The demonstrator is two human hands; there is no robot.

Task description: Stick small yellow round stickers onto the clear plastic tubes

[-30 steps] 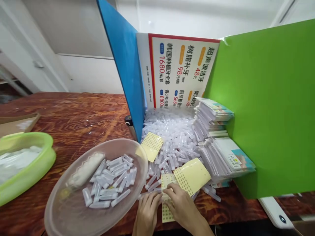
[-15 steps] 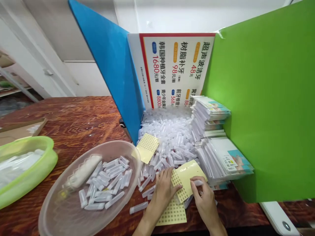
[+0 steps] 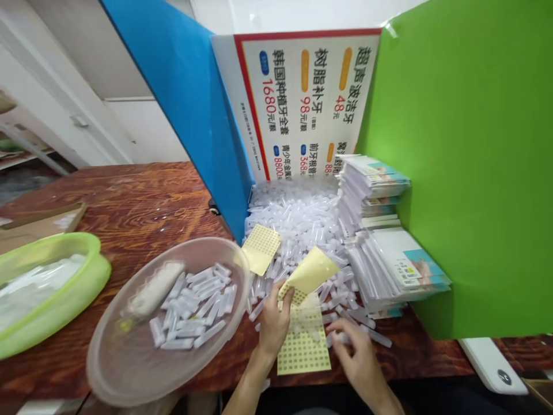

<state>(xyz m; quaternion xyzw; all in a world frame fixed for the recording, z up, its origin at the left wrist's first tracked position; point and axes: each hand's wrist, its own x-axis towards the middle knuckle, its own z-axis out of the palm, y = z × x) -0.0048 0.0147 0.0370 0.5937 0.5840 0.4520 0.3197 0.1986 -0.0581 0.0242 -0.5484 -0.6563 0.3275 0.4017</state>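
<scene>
My left grip (image 3: 275, 324) pinches a curled sheet (image 3: 311, 270); whether my right grip (image 3: 355, 350), beside tubes (image 3: 380, 337), is closed, I cannot tell. Over-squeezing could crease the sheet.

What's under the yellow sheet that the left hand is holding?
Peeking out from beneath the yellow sheet are loose tubes and another dotted sheet. Anything the yellow sheet fully covers can't be seen.

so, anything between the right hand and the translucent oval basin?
Yes. The left hand, pinching a yellow sticker sheet, is between the right hand and the translucent oval basin. A second sticker sheet lies between the two hands.
</scene>
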